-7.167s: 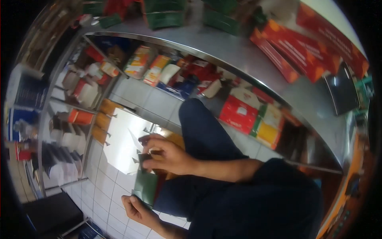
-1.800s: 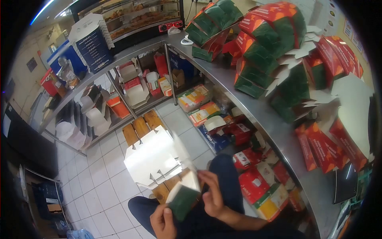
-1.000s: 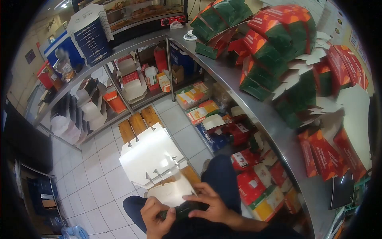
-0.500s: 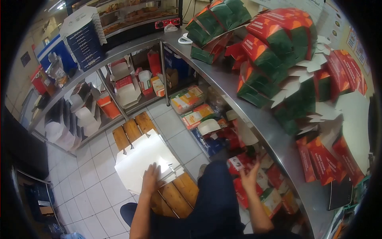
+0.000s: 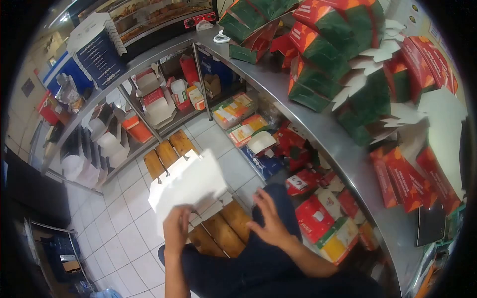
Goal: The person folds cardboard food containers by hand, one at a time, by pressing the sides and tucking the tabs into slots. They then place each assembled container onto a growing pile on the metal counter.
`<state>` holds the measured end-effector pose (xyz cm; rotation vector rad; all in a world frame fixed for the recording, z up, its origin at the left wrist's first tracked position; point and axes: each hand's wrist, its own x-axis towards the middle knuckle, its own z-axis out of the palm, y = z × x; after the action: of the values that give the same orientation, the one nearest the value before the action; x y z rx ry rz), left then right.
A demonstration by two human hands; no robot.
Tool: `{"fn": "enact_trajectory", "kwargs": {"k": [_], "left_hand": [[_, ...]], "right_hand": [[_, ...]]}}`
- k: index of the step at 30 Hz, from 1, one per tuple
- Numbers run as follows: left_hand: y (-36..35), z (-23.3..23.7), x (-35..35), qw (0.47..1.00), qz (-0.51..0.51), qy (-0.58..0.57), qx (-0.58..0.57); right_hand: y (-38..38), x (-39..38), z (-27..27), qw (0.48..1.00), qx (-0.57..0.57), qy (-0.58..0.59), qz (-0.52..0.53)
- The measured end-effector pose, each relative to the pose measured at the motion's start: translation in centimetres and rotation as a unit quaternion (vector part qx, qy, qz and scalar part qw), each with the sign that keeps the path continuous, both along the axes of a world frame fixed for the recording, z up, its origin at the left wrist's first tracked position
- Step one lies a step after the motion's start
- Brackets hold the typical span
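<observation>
Where your left hand (image 5: pixel 176 228) is in the head view: at the near side of the white card sheets (image 5: pixel 186 191), fingers bent inward; whether they pinch the edge or only touch it, you cannot tell.
Your right hand (image 5: pixel 271 221): beside your right knee (image 5: pixel 284 198), apart from the sheets, fingers spread.
White card sheets: stacked before you on a slatted wooden worktop (image 5: pixel 232 222), notched along their edges, the near part blurred; slats show at both ends.
Steel worktop (image 5: pixel 343 156) on your right: bears a heap of green-and-red boxes (image 5: pixel 320 62), with red cartons (image 5: pixel 405 184) nearer you and a flat black object (image 5: pixel 430 227) just beside them.
Packs (image 5: pixel 314 218) under it: red, yellow and white, crowded together.
Dark blue stack (image 5: pixel 102 57) at far left: standing near the display case (image 5: pixel 149 22).
</observation>
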<state>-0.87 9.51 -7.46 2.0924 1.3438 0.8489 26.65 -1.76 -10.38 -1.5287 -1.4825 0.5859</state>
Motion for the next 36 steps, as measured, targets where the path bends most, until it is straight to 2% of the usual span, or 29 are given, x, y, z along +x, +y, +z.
{"fn": "enact_trajectory", "kwargs": {"k": [2, 3, 5, 6, 7, 9, 10, 11, 12, 13, 14, 15, 16, 18, 19, 20, 21, 22, 23, 25, 27, 29, 30, 31, 32, 35, 36], "left_hand": [[-4.7, 4.0, 0.9, 0.996, -0.051, -0.017, -0.064], [-6.9, 5.2, 1.1, 0.991, -0.08, -0.029, -0.1], [-10.0, 5.7, 1.1, 0.98, -0.184, -0.04, -0.063], [-11.1, 6.2, 1.2, 0.976, -0.2, -0.04, -0.079], [-12.0, 6.6, 1.5, 0.971, -0.217, -0.041, -0.094], [-13.9, 6.1, 1.8, 0.972, -0.202, -0.034, -0.119], [-14.7, 5.1, 2.0, 0.963, -0.177, -0.107, -0.176], [-15.2, 4.5, 2.5, 0.945, -0.15, -0.181, -0.229], [-15.6, 4.2, 3.0, 0.931, -0.166, -0.228, -0.231], [-16.5, 2.9, 3.8, 0.86, -0.103, -0.363, -0.342], [-16.0, 2.6, 4.2, 0.774, -0.079, -0.45, -0.438], [-15.3, 2.5, 4.5, 0.669, -0.052, -0.529, -0.52], [-14.7, 2.5, 5.0, 0.674, -0.044, -0.53, -0.512], [-14.0, 2.9, 5.7, 0.569, -0.092, -0.569, -0.586], [-14.2, 3.0, 5.7, 0.577, -0.084, -0.573, -0.577], [-14.3, 3.1, 5.7, 0.656, -0.073, -0.552, -0.509], [-14.3, 3.2, 5.5, 0.728, -0.062, -0.525, -0.438], [-14.4, 4.6, 5.5, 0.775, -0.024, -0.504, -0.38], [-14.4, 4.9, 5.1, 0.779, -0.021, -0.503, -0.374], [-14.4, 5.4, 4.1, 0.834, -0.026, -0.447, -0.323], [-14.2, 6.5, 3.2, 0.825, -0.028, -0.441, -0.352], [-14.0, 7.0, 2.5, 0.863, -0.066, -0.357, -0.351], [-13.6, 7.0, 1.5, 0.865, -0.061, -0.36, -0.345], [-13.0, 6.7, 0.1, 0.927, -0.144, -0.237, -0.254], [-12.7, 6.5, -0.7, 0.957, -0.221, -0.102, -0.158], [-12.3, 6.5, -1.7, 0.96, -0.195, -0.085, -0.18], [-12.5, 6.8, -1.6, 0.958, -0.096, -0.052, -0.266]], "right_hand": [[0.9, -1.7, 2.2, 0.989, 0.148, -0.006, 0.025], [1.1, -1.5, 2.8, 0.989, 0.147, -0.001, 0.028], [1.5, -1.1, 4.0, 0.967, 0.24, -0.011, 0.082], [1.8, -1.5, 5.2, 0.951, 0.294, 0.062, 0.069], [1.9, -1.3, 5.3, 0.95, 0.296, 0.064, 0.071], [1.7, -1.0, 5.4, 0.947, 0.246, 0.126, 0.164], [1.3, -1.4, 5.8, 0.948, 0.255, 0.142, 0.123], [1.0, -1.2, 6.8, 0.947, 0.258, 0.144, 0.127], [0.6, -0.6, 8.0, 0.947, 0.256, 0.134, 0.139], [0.3, -0.7, 8.9, 0.945, 0.256, 0.129, 0.156], [0.1, -0.7, 9.4, 0.923, 0.255, 0.235, 0.169], [-0.1, -0.3, 9.5, 0.899, 0.26, 0.28, 0.213], [-0.4, 0.2, 10.2, 0.897, 0.27, 0.257, 0.237], [-1.0, -0.1, 13.0, 0.887, 0.283, 0.242, 0.272], [-1.6, -0.5, 14.7, 0.943, 0.238, 0.096, 0.211], [-1.9, -0.8, 15.9, 0.97, 0.189, -0.053, 0.142], [-2.2, -0.9, 16.5, 0.968, 0.195, -0.048, 0.149], [-2.6, -1.0, 16.8, 0.98, 0.139, -0.087, 0.117], [-2.8, -1.1, 17.0, 0.985, 0.083, -0.126, 0.084], [-2.6, -0.8, 16.9, 0.982, 0.093, -0.092, 0.133], [-2.3, -0.2, 16.2, 0.962, 0.078, -0.059, 0.255], [-1.8, 0.2, 15.2, 0.956, 0.064, -0.064, 0.278], [-1.6, 0.3, 14.7, 0.962, 0.064, -0.067, 0.256], [-1.4, 0.4, 14.4, 0.968, 0.065, -0.07, 0.233], [-1.3, 0.6, 14.0, 0.971, 0.083, -0.082, 0.208], [-1.2, 0.7, 13.2, 0.965, 0.106, -0.124, 0.204], [-1.2, 0.5, 13.3, 0.959, 0.107, -0.148, 0.219]]}}
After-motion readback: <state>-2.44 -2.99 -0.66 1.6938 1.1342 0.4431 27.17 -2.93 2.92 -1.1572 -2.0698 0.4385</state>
